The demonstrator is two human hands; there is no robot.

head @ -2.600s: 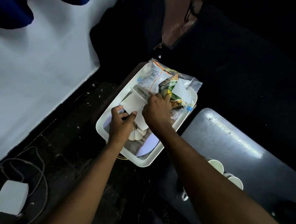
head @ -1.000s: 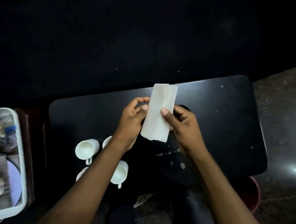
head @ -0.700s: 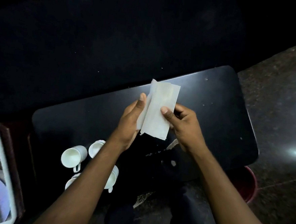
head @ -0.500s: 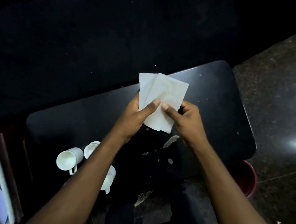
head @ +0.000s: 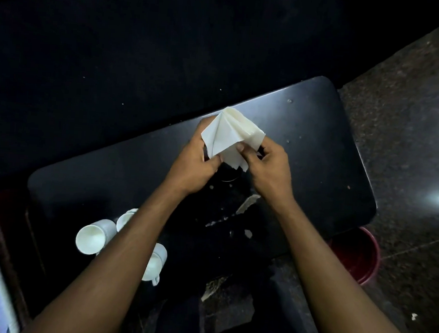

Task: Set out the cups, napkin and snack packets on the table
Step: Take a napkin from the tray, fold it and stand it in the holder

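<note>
Both hands are up over the middle of the black table [head: 319,137], and the white napkin [head: 231,133] sits right between them, off the surface, half opened into a fan of pleats. The left hand [head: 195,164] pinches the napkin's near left edge, thumb pressed on the paper; the right hand [head: 267,167] has its thumb and fingers closed on the near right edge. So both hands are clamped on the same sheet, neither one nearer than the other, close together at the bottom of it. The folds run away from the person, peak pointing toward the table's far edge, loose corner hanging toward the near edge. That is the relation to watch: the creases lie fore and aft, so spreading it flat likely means pulling the hands apart left and right, across those creases. Bare tabletop lies just beneath and toward the right edge. 3 white cups [head: 91,238] stand clustered near the table's left near corner, partly under the left forearm. Thin paper, so a hard tug could tear it.
</note>
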